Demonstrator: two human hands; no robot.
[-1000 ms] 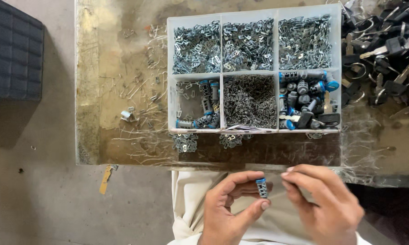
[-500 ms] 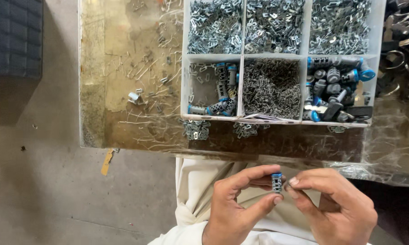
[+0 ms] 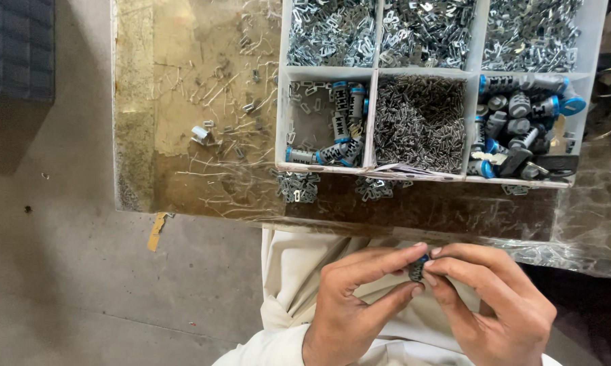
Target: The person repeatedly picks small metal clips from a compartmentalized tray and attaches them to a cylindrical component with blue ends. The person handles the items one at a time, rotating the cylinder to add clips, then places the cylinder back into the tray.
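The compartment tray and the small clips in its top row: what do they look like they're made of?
The pale grey divided compartment tray looks like moulded plastic: matte, thin straight walls, slightly translucent. The small silver clips in its top row look like stamped, plated metal: bright glints, sharp bent edges. The exact metal cannot be told.

left hand [image 3: 349,308], right hand [image 3: 498,305], fingertips pinched together

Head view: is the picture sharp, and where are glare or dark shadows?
Head view: the divided tray and its metal parts are fairly sharp; glare on the plastic sheet over the table edge; deep shadow at the dark crate, top left; the left hand and right hand are evenly lit, slightly soft, the small part between them hard to read.
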